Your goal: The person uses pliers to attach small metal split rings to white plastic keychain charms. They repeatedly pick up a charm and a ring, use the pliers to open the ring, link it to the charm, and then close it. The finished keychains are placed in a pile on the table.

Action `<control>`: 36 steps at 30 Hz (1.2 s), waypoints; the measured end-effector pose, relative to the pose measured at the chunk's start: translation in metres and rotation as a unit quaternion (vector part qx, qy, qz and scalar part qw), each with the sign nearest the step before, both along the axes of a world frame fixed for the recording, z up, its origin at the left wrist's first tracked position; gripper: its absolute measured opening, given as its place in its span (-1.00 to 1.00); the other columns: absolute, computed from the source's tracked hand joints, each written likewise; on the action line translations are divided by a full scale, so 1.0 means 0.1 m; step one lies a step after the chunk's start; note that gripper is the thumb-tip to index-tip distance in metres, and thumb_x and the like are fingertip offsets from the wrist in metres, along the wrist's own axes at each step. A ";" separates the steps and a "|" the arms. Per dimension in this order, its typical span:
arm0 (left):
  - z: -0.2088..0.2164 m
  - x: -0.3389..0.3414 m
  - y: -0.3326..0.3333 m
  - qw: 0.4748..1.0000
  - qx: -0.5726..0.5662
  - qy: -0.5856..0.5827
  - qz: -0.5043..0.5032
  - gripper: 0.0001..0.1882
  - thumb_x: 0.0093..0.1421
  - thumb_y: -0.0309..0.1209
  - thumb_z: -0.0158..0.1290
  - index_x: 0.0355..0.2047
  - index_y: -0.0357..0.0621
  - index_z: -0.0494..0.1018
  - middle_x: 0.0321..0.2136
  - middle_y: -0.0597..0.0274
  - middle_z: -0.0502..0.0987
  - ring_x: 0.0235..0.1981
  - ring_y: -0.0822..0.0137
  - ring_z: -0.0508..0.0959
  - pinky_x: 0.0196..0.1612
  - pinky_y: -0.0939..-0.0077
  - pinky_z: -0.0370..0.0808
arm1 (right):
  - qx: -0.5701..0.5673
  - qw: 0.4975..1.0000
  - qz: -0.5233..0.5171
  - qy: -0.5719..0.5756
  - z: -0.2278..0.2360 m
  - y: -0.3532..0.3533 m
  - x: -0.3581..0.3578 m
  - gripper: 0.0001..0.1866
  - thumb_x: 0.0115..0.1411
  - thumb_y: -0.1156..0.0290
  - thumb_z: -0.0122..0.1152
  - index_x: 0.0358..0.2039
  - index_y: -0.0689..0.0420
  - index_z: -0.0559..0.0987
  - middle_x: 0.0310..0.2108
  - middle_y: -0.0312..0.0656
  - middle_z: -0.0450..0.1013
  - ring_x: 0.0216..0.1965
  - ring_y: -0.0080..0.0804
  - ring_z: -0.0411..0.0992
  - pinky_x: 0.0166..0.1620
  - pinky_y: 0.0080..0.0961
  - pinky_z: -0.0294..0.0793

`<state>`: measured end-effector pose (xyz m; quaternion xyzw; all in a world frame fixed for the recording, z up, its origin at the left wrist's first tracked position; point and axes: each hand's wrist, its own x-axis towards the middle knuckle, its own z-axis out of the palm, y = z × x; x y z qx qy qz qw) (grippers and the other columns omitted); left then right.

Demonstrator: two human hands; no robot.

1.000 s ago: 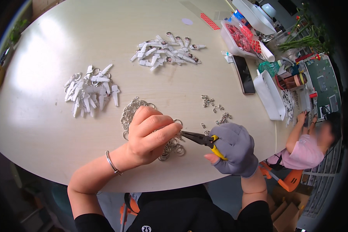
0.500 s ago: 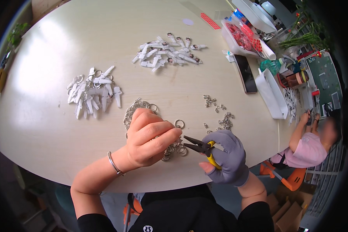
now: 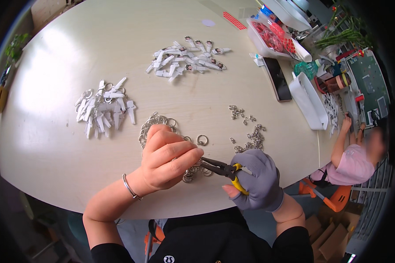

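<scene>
My left hand (image 3: 169, 158), bare with a bracelet at the wrist, is closed in a pinch; what sits between its fingertips is too small to make out. In a grey glove, my right hand (image 3: 259, 182) grips yellow-handled pliers (image 3: 221, 168). The dark jaws reach the left fingertips, parted slightly. Under and around the left hand lies a pile of metal key rings (image 3: 152, 124), partly hidden by it. One separate ring (image 3: 202, 140) rests just beyond the fingertips. Ahead of the glove is a scatter of small metal links (image 3: 254, 139).
White clip-like pieces with rings (image 3: 105, 107) are heaped at left, and more white pieces (image 3: 184, 59) lie farther back. A phone (image 3: 276, 79), a white tray (image 3: 309, 101) and a tub of red items (image 3: 267, 37) line the right side. A person in pink (image 3: 349, 164) sits beyond.
The pliers have moved left, bringing their jaws to the left fingertips, and their jaws have closed partway. The left hand keeps its pinch. The whole view has shifted slightly.
</scene>
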<state>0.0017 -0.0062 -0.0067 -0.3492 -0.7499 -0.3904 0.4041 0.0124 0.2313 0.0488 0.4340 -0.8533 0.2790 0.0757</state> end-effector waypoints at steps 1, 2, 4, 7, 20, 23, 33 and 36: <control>0.01 0.00 -0.01 1.000 -0.005 0.004 0.001 -0.64 -0.19 -0.56 0.18 -0.27 -0.16 0.54 -0.36 0.31 0.51 -0.43 0.32 0.43 -0.36 0.41 0.33 | 0.001 1.000 -0.002 0.003 0.00 0.00 0.01 -0.71 -0.09 0.27 0.41 -0.57 0.19 0.50 -0.32 -0.09 0.43 -0.33 -0.13 0.42 -0.28 -0.29 0.43; 0.01 0.00 -0.02 1.000 -0.010 0.008 0.003 -0.64 -0.18 -0.56 0.18 -0.27 -0.16 0.54 -0.35 0.31 0.51 -0.42 0.33 0.43 -0.35 0.41 0.33 | 0.003 1.000 -0.003 0.005 0.01 -0.01 0.02 -0.71 -0.10 0.27 0.41 -0.58 0.18 0.50 -0.32 -0.09 0.43 -0.33 -0.14 0.42 -0.28 -0.29 0.43; 0.00 -0.01 -0.03 1.000 -0.016 0.014 0.004 -0.64 -0.17 -0.55 0.19 -0.26 -0.14 0.54 -0.35 0.33 0.51 -0.42 0.34 0.44 -0.35 0.41 0.33 | 0.008 1.000 -0.011 0.009 0.01 -0.01 0.04 -0.70 -0.10 0.26 0.41 -0.59 0.18 0.49 -0.33 -0.10 0.42 -0.34 -0.15 0.42 -0.29 -0.30 0.42; 0.01 -0.02 -0.04 0.999 -0.026 0.026 0.004 -0.65 -0.15 -0.55 0.19 -0.25 -0.13 0.54 -0.33 0.35 0.52 -0.41 0.35 0.44 -0.34 0.43 0.34 | 0.012 1.000 -0.024 0.014 0.00 -0.01 0.10 -0.71 -0.10 0.28 0.41 -0.59 0.16 0.48 -0.34 -0.11 0.42 -0.37 -0.16 0.40 -0.32 -0.30 0.40; 0.05 -0.03 -0.07 0.998 -0.038 0.018 -0.043 -0.67 -0.08 -0.68 0.19 -0.25 -0.14 0.50 -0.35 0.31 0.53 -0.43 0.33 0.44 -0.38 0.38 0.32 | 0.006 1.000 0.004 -0.008 0.09 0.02 0.04 -0.68 -0.08 0.25 0.42 -0.62 0.18 0.48 -0.38 -0.11 0.40 -0.41 -0.19 0.40 -0.36 -0.33 0.41; 0.06 -0.04 -0.07 0.998 -0.040 0.015 -0.044 -0.67 -0.07 -0.66 0.20 -0.25 -0.14 0.50 -0.35 0.31 0.53 -0.42 0.33 0.44 -0.37 0.38 0.32 | 0.024 1.000 0.003 0.012 0.10 0.02 0.05 -0.70 -0.09 0.28 0.42 -0.62 0.19 0.48 -0.39 -0.09 0.40 -0.41 -0.18 0.40 -0.36 -0.33 0.42; 0.09 -0.06 -0.08 0.998 -0.057 0.026 -0.030 -0.68 -0.07 -0.63 0.20 -0.26 -0.14 0.50 -0.36 0.34 0.52 -0.41 0.34 0.44 -0.36 0.39 0.34 | 0.047 0.997 -0.005 0.061 0.08 0.01 0.04 -0.73 -0.08 0.33 0.39 -0.63 0.20 0.47 -0.39 -0.08 0.40 -0.44 -0.16 0.40 -0.43 -0.34 0.40; 0.11 -0.07 -0.11 0.994 -0.087 0.060 -0.004 -0.69 -0.12 -0.58 0.20 -0.29 -0.13 0.51 -0.38 0.36 0.51 -0.43 0.35 0.43 -0.36 0.42 0.33 | 0.014 0.999 0.020 -0.046 0.14 0.01 -0.02 -0.73 -0.05 0.36 0.38 -0.64 0.21 0.45 -0.38 -0.09 0.41 -0.44 -0.17 0.40 -0.45 -0.36 0.39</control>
